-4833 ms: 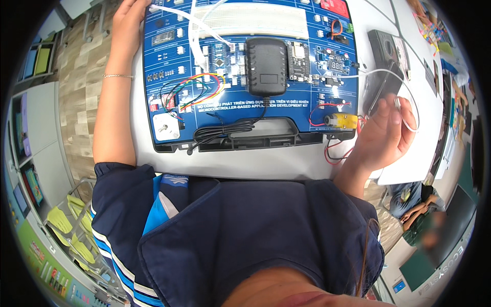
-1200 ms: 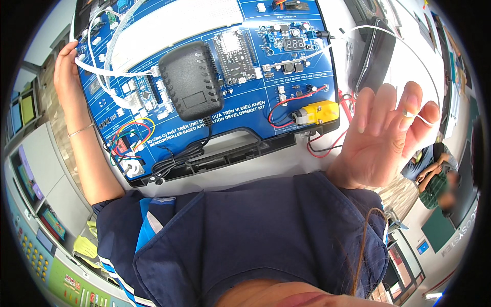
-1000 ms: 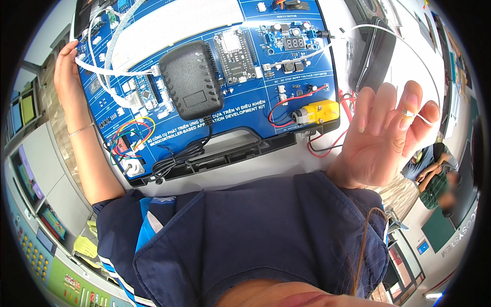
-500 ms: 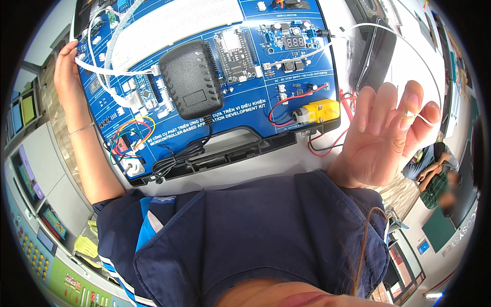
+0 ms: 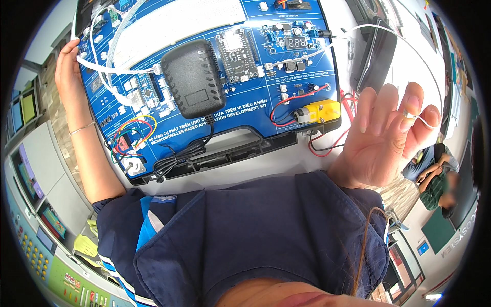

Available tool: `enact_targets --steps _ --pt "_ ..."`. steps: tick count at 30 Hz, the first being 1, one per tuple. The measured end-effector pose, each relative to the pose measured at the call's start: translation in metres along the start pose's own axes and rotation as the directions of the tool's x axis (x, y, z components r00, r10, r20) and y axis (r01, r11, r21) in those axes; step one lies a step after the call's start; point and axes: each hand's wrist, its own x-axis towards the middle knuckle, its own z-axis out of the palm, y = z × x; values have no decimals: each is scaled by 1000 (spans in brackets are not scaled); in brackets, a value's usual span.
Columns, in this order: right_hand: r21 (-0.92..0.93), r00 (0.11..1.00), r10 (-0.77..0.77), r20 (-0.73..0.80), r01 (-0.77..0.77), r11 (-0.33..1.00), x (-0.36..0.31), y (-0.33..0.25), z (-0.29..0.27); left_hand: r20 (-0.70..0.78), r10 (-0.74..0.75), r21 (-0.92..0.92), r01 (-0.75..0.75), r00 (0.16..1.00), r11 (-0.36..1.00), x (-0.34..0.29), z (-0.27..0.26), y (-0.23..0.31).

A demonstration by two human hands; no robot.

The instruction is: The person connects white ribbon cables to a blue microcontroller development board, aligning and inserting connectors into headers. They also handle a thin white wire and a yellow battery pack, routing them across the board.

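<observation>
My right hand (image 5: 376,148) is raised to the right of a blue electronics kit board (image 5: 251,97), palm showing. Thumb and fingers pinch a small white plug (image 5: 408,114) on the end of a thin white cable (image 5: 425,123). At the board's left edge, my left hand (image 5: 69,71) has its fingers curled on the rim; some fingertips are hidden. A black power adapter (image 5: 193,79) lies on the middle of the board, its cord (image 5: 176,161) bundled at the near edge. White ribbon-like cables (image 5: 115,71) cross the board's left part.
The board carries a white breadboard (image 5: 179,28), a black microcontroller module (image 5: 238,56), a converter with a digit display (image 5: 295,42) and a yellow gear motor (image 5: 325,111). A dark flat device (image 5: 376,56) lies on the white table beyond. Another person (image 5: 440,179) is at far right.
The board and the adapter on it have shifted very slightly to the right. My right hand keeps its pinch on the plug, nearly still.
</observation>
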Motion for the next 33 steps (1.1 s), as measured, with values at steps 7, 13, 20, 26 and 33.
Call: enact_targets --steps 7,13,20,26,33 --pt "10 1000 1 18 -1 1000 -1 -1 -1 -30 33 11 -32 999 999 0 3 0" --pt "9 998 -4 56 3 1000 1 0 -3 -40 24 1 -24 999 1000 -3 7 3" --pt "-8 997 14 76 -14 1000 0 -2 -3 -31 15 -6 -15 999 1000 -5 8 6" --pt "-171 994 19 103 -1 985 -3 4 -7 -31 16 -19 -16 999 1000 -4 8 5" --pt "-342 992 -24 122 65 937 -6 4 -6 -35 28 -18 -28 999 999 -1 8 4"
